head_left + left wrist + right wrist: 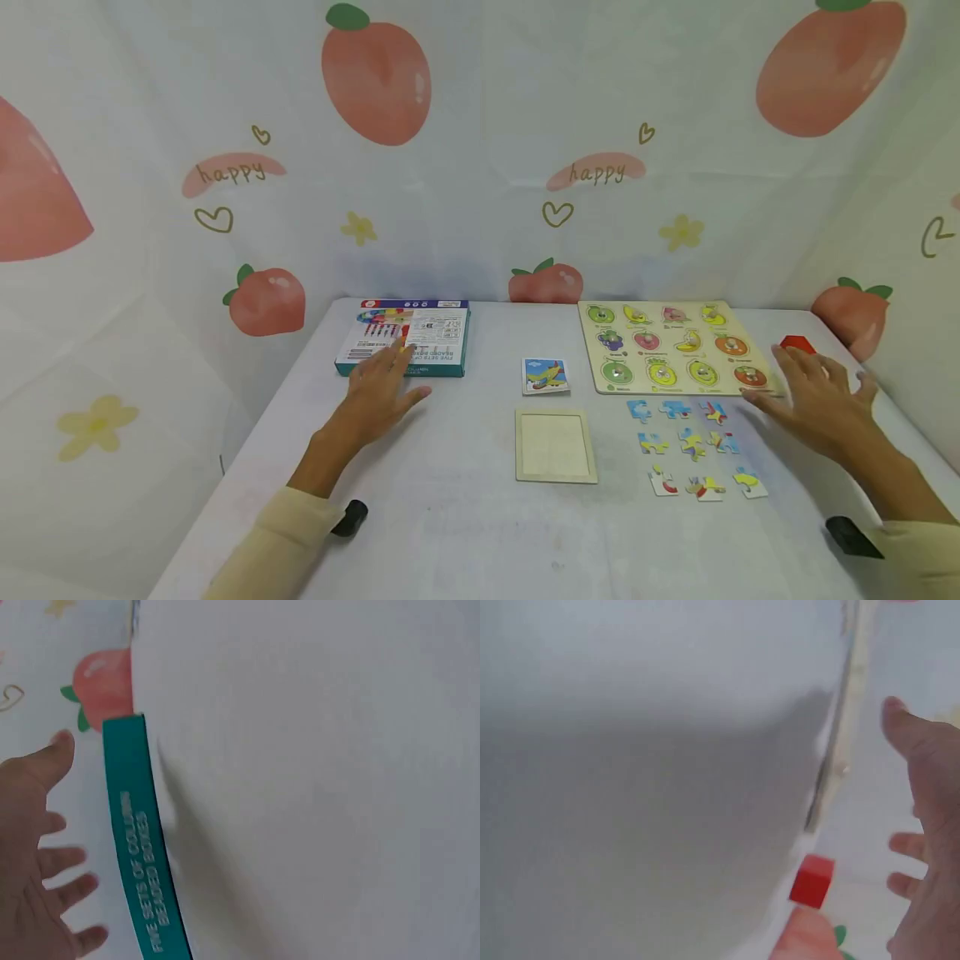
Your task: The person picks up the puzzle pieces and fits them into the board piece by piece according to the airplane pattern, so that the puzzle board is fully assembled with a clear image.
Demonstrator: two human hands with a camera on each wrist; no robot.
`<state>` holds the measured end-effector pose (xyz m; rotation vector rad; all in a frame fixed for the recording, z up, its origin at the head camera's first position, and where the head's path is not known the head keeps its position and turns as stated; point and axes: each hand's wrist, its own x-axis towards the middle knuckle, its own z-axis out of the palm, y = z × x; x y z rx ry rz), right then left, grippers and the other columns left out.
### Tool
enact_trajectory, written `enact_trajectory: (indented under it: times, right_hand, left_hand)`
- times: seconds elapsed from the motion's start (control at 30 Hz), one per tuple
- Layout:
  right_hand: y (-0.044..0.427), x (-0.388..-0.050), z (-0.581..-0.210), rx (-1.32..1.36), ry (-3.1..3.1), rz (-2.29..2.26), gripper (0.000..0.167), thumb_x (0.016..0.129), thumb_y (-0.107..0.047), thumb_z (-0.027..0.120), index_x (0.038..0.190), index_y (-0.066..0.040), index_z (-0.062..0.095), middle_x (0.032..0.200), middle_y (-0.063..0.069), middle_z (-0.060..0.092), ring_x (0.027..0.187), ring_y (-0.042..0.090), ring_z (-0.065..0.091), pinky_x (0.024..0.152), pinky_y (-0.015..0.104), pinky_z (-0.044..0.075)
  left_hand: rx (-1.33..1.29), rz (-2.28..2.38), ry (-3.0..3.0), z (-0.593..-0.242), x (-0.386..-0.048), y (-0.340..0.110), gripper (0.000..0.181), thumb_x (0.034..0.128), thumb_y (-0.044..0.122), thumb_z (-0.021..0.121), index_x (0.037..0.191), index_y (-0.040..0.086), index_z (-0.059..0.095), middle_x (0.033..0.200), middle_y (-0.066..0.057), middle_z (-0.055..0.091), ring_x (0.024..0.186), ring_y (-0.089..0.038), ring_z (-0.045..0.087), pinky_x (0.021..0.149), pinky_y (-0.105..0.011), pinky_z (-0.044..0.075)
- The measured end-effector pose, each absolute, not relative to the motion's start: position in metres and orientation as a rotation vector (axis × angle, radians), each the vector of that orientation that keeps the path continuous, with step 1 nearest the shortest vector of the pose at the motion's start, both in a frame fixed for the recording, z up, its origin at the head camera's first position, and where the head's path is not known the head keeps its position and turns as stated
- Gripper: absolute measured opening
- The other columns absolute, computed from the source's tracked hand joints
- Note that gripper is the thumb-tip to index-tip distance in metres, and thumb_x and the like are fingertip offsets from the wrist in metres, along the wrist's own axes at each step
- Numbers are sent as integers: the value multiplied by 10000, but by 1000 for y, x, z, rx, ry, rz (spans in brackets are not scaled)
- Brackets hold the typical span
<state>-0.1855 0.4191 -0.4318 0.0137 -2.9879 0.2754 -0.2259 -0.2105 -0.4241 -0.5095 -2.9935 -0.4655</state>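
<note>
In the head view my left hand (377,400) is over the front of a flat bead box (438,350). The left wrist view shows its fingers spread and holding nothing, beside the green side (142,840) of that box. My right hand (821,408) hovers near the right corner of a wooden fruit puzzle board (592,354), its fingers apart and nothing gripped. Just beyond those fingers lies a red block (798,342), also seen as a red block (811,881) in the right wrist view. Contact between the right hand and board cannot be made out.
Several loose jigsaw pieces (692,444) are laid in rows in front of the fruit board. Left of them sits a square wooden tray (555,446), with an airplane picture card (546,377) behind it. A patterned cloth (480,150) hangs at the back.
</note>
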Motion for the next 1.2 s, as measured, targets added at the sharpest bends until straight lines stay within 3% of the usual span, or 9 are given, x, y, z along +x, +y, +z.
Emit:
enact_trajectory:
  times: [0.1, 0.23, 0.47, 0.67, 0.77, 1.2]
  right_hand:
    - [408, -185, -427, 43, -3008, 319, 905, 983, -562, 653, 1599, 24, 344, 1541, 387, 326, 1333, 657, 202, 971, 881, 141]
    - [391, -185, -420, 120, -3039, 387, 755, 946, -455, 747, 1470, 43, 529, 1483, 383, 437, 1277, 651, 281, 906, 815, 250]
    - [356, -190, -410, 262, -3096, 562, 673, 887, -407, 834, 1405, -15, 659, 1436, 351, 578, 1300, 595, 359, 898, 703, 338]
    - [331, -197, -407, 396, -3098, 642, 602, 868, -361, 870, 1349, -33, 714, 1393, 281, 652, 1283, 510, 451, 980, 711, 409]
    - [321, -202, -407, 450, -3107, 682, 548, 861, -346, 882, 1303, -52, 746, 1358, 257, 679, 1241, 465, 491, 959, 674, 443]
    - [295, -215, -416, 597, -3111, 797, 411, 867, -270, 873, 1212, -60, 800, 1189, 94, 767, 1112, 326, 563, 910, 497, 434]
  left_hand:
    - [-631, -598, -2979, -424, -222, -199, 839, 1029, 500, 659, 1647, 29, 342, 1700, -183, 355, 1565, -427, 323, 1241, -648, 251]
    - [-728, -874, -3000, -424, -212, -176, 803, 1013, 488, 693, 1625, 53, 407, 1660, -155, 433, 1547, -386, 379, 1226, -587, 328]
    - [-797, -1201, -3050, -424, -197, -135, 819, 947, 475, 786, 1603, 104, 465, 1589, -100, 526, 1402, -310, 556, 1123, -528, 483]
    - [-845, -1208, -3134, -429, -192, -109, 938, 867, 471, 871, 1614, 96, 444, 1625, -92, 491, 1498, -290, 467, 1195, -501, 411]
    - [-851, -1216, -3148, -432, -190, -101, 971, 850, 436, 895, 1619, 73, 427, 1645, -94, 468, 1537, -287, 419, 1228, -493, 365]
    - [-838, -1366, -3126, -432, -186, -90, 974, 831, 302, 931, 1629, 92, 412, 1607, -95, 511, 1449, -272, 509, 1191, -466, 421]
